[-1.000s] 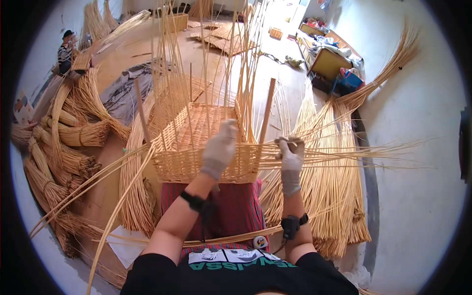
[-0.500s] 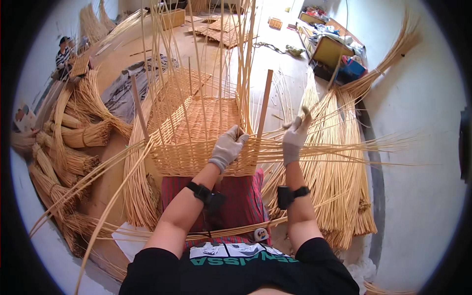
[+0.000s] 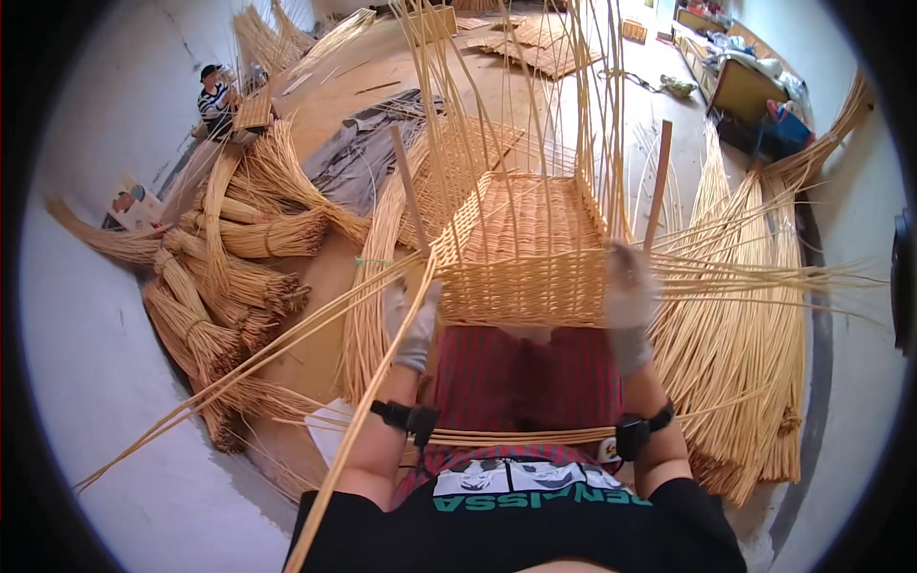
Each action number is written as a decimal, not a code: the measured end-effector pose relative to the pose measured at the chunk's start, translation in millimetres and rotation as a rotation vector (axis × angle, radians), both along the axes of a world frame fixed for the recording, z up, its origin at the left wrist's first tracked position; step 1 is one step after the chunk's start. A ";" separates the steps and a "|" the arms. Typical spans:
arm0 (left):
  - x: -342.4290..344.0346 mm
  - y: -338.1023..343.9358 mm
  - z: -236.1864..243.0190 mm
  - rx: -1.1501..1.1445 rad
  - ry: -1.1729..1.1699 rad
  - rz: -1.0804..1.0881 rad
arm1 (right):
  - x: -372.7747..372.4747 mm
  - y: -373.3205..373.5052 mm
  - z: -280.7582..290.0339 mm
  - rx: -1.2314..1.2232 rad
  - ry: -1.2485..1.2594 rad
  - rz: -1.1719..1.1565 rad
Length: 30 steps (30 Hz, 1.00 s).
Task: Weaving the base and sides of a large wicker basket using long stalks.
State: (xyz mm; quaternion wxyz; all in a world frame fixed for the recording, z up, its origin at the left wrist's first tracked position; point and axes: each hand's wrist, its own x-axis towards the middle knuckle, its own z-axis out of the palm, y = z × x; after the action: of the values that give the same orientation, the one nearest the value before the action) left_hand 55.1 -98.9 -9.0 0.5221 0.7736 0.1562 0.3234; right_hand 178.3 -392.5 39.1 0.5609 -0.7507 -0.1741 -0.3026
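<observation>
Weaving the wicker basket (image 3: 523, 291) mid-frame, seemingly, left hand (image 3: 418, 334) and right hand (image 3: 630, 296) by its corners, can't tell finger grip, next move probably needs taut canes (image 3: 363, 409).

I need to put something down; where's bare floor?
A narrow patch lies between stacked bundles and long reeds left of the basket; a wider one, bar some sticks, between grey cloth and far mats. Spread stalks crowd the basket's right side.

Wicker basket (image 3: 521, 291), gloved fingers (image 3: 627, 267) near both front corners
</observation>
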 end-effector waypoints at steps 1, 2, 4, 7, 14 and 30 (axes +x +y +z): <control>-5.4 18.2 -5.8 0.017 0.009 0.012 | -25.4 37.8 1.3 -0.182 0.075 0.233; -8.6 38.8 -17.7 0.134 0.183 0.051 | -53.5 70.7 4.8 -0.349 0.134 0.471; 0.9 61.8 -29.1 0.247 0.344 0.063 | -90.4 127.9 -2.6 -0.487 -0.010 0.936; -27.1 56.0 -50.6 -0.557 0.047 -0.125 | -130.2 184.0 30.6 -0.358 -0.238 1.103; -34.6 34.5 44.7 -0.263 0.005 -0.330 | -98.5 157.5 19.4 -0.659 -0.335 1.346; 39.4 9.9 49.7 -0.344 0.388 -0.264 | -9.9 140.9 0.1 0.245 0.594 0.367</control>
State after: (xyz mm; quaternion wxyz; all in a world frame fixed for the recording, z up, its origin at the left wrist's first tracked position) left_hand 94.5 -89.0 40.6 0.6437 0.7345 0.2038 0.0675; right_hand 168.4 -251.6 39.2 0.7177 -0.6893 -0.0979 0.0156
